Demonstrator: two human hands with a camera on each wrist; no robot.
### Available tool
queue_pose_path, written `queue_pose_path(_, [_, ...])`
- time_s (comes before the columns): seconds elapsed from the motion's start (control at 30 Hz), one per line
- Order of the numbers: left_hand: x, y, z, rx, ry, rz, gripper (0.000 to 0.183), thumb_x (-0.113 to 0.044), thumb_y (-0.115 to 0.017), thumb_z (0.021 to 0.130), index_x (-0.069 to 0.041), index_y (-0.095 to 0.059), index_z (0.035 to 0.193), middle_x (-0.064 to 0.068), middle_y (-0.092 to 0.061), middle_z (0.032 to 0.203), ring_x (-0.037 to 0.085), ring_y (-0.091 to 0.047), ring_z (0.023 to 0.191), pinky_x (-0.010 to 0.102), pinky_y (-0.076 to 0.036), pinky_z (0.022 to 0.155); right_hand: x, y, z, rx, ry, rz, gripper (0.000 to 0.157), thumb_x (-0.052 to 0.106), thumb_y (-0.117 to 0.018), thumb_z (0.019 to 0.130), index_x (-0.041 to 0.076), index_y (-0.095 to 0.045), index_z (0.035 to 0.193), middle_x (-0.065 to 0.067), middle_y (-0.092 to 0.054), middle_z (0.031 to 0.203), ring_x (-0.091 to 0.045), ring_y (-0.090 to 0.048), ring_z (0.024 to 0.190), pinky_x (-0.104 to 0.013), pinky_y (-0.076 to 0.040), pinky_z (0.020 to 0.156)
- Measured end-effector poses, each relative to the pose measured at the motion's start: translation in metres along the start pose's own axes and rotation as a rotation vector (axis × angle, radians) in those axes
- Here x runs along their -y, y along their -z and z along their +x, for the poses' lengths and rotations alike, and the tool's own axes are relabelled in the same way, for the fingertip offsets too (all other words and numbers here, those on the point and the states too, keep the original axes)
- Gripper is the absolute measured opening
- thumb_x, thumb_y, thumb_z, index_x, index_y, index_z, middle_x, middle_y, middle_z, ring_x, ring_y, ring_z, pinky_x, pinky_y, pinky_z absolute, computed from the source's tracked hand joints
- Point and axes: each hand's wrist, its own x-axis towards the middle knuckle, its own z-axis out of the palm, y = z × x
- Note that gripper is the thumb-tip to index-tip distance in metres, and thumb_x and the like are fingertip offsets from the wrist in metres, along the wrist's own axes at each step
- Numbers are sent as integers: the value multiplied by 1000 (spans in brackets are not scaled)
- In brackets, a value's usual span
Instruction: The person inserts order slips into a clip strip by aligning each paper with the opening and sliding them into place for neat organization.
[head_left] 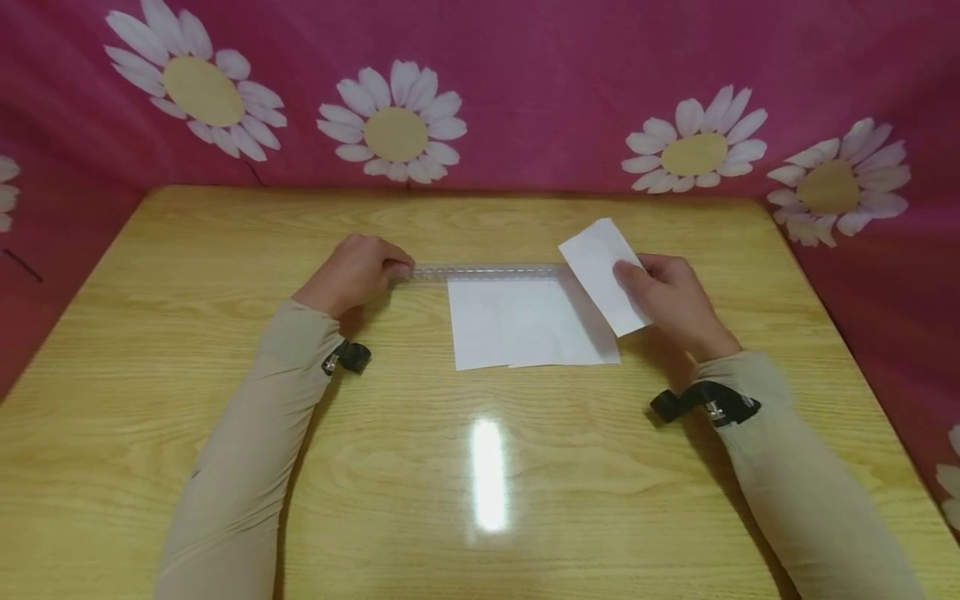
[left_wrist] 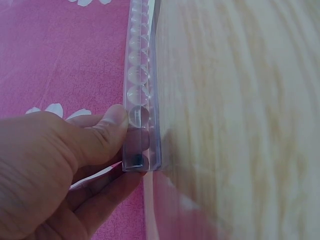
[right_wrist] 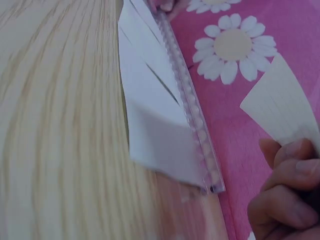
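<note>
My left hand [head_left: 362,271] pinches the left end of a clear plastic ruler [head_left: 487,273], thumb on top and fingers beneath. A row of round shapes runs along the ruler [left_wrist: 137,75] in the left wrist view. White paper pieces [head_left: 517,329] lie side by side on the table, their far edges along the ruler. With thumb and fingers, my right hand [head_left: 671,296] holds a white slip of paper [head_left: 603,275] raised over the right end of the ruler. In the right wrist view, that slip [right_wrist: 282,102] is tilted and a thin slit shows between the flat pieces [right_wrist: 155,125].
The work lies on a wood-grain table [head_left: 375,467], which carries a bright light reflection in front of the papers. Behind it hangs a pink cloth [head_left: 540,92] with large white daisies. Black camera straps [head_left: 705,404] sit on both wrists.
</note>
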Motion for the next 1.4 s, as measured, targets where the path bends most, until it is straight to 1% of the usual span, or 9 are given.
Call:
queue_pose_path(0.1, [-1, 0, 0, 9, 9, -6, 25, -18, -67, 101, -7, -78, 120, 15, -77, 122, 33, -69, 121, 48, -53, 108, 4, -7, 1, 14, 10, 18, 57, 46, -51, 106, 3, -61, 142, -4, -70, 101, -9, -64, 80, -21, -55, 72])
queue_pose_path(0.33, [-1, 0, 0, 18, 23, 0, 25, -20, -68, 101, -8, -78, 121, 14, -76, 124, 32, -68, 123, 48, -53, 109, 13, -26, 4, 52, 42, 80, 52, 40, -52, 107, 0, -64, 137, 6, -68, 88, -7, -65, 71, -23, -57, 67])
queue_pose_path(0.47, [-1, 0, 1, 10, 13, 6, 25, -20, -68, 100, -8, -78, 120, 14, -77, 123, 32, -69, 121, 47, -54, 108, 20, -38, 4, 52, 51, 109, 49, 37, -53, 107, -1, -66, 134, 4, -68, 87, -7, -65, 69, -24, -57, 65])
queue_pose_path(0.6, [-1, 0, 2, 5, 8, -3, 25, -19, -69, 100, -7, -78, 120, 14, -77, 123, 32, -69, 122, 47, -54, 107, 25, -50, 5, 60, 25, 166, 46, 35, -55, 106, -1, -68, 131, 3, -67, 87, -8, -65, 69, -24, -56, 65])
queue_pose_path(0.7, [0, 0, 4, 2, 4, -11, 25, -18, -69, 100, -7, -78, 120, 14, -77, 123, 33, -69, 122, 48, -54, 108, 29, -57, 7, 64, 22, 149, 44, 35, -55, 105, 0, -69, 128, 2, -67, 88, -9, -63, 71, -24, -54, 68])
queue_pose_path(0.8, [1, 0, 4, -13, -10, -7, 25, -19, -70, 99, -7, -78, 119, 14, -77, 121, 32, -70, 120, 47, -55, 106, 33, -64, 8, 43, 62, 52, 43, 34, -53, 105, 0, -72, 124, -5, -68, 91, -11, -62, 73, -23, -51, 70])
queue_pose_path(0.9, [1, 0, 4, -28, -21, -1, 24, -19, -71, 98, -7, -79, 118, 14, -78, 119, 32, -71, 117, 47, -56, 104, 37, -70, 8, 32, 64, 11, 44, 35, -52, 105, 1, -72, 126, -9, -70, 96, -13, -61, 78, -23, -50, 73])
queue_pose_path(1.23, [1, 0, 1, -85, -25, 14, 22, -22, -75, 95, -8, -82, 111, 12, -80, 113, 30, -73, 112, 46, -56, 103, 51, -94, 7, 92, 37, 99, 43, 33, -51, 106, 3, -69, 131, -10, -71, 97, -13, -63, 76, -25, -53, 69])
queue_pose_path(1.4, [1, 0, 0, -87, -18, 14, 23, -22, -75, 95, -9, -82, 112, 12, -80, 113, 30, -73, 111, 46, -56, 102, 59, -108, 6, 94, 62, 74, 40, 34, -52, 105, 7, -73, 124, -6, -71, 90, -13, -63, 73, -26, -53, 69])
